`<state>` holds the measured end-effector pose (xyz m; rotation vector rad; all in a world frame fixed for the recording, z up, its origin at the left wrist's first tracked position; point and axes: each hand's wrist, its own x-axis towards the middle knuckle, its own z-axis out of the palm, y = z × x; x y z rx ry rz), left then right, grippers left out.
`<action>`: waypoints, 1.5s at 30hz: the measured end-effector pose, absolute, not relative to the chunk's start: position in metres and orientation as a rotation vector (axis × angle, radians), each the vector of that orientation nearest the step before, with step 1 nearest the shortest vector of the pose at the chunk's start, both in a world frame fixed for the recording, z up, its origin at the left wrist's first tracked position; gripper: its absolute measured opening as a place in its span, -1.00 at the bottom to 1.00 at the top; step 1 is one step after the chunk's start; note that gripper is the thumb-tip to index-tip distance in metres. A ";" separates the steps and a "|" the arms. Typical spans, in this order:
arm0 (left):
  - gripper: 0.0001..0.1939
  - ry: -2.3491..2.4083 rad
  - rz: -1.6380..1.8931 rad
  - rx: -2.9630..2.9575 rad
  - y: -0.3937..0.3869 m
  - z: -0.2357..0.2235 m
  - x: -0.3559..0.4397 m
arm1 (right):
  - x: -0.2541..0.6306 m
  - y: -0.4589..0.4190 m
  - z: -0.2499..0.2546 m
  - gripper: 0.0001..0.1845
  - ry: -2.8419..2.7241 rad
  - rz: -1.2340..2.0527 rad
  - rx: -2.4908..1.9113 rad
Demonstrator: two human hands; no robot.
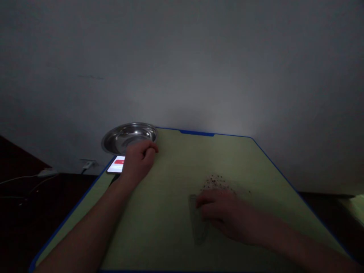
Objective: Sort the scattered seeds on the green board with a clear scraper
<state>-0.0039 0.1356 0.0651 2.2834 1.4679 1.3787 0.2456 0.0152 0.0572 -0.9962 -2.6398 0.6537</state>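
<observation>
My left hand (pixel 141 157) is closed, fingers curled in, at the near rim of a shiny steel basin (pixel 112 138). Whatever its fingers hold, if anything, is hidden. My right hand (pixel 223 212) hangs low over the right part of the table, somewhat blurred, with its fingers bent and drawn together. Under and left of those fingers lies a flat, see-through rectangular piece (pixel 198 223), perhaps a plastic bag or box; I cannot tell whether they grip it. Just beyond the right hand is a scatter of small dark grains (pixel 216 182).
The pale yellow-green table (pixel 170 182) has a blue edge and stands against a grey wall (pixel 193 64). A lit phone (pixel 116 165) lies at the left edge, partly behind my left hand. Cables and a plug (pixel 87 165) are beyond that side. The light is dim.
</observation>
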 end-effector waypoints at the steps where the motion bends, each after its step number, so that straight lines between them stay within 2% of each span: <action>1: -0.78 1.465 1.373 2.285 0.136 0.065 -0.003 | 0.255 0.013 0.057 -0.77 -2.620 0.652 -1.034; 11: -0.78 1.418 1.351 2.272 0.136 0.057 0.001 | 0.309 0.007 0.056 -0.72 -2.533 0.649 -1.140; 18: -0.79 1.442 1.322 2.283 0.136 0.060 0.000 | 0.266 0.029 0.066 -0.74 -2.449 0.646 -1.069; 24: -0.78 1.469 1.297 2.289 0.138 0.060 -0.002 | 0.240 0.066 0.051 -0.75 -2.464 0.560 -1.059; 37: -0.78 1.432 1.254 2.311 0.137 0.060 0.002 | 0.332 0.061 0.043 -0.78 -2.328 0.443 -1.316; 45: -0.78 1.436 1.232 2.328 0.139 0.060 -0.001 | 0.348 0.088 0.069 -0.88 -2.177 0.265 -1.595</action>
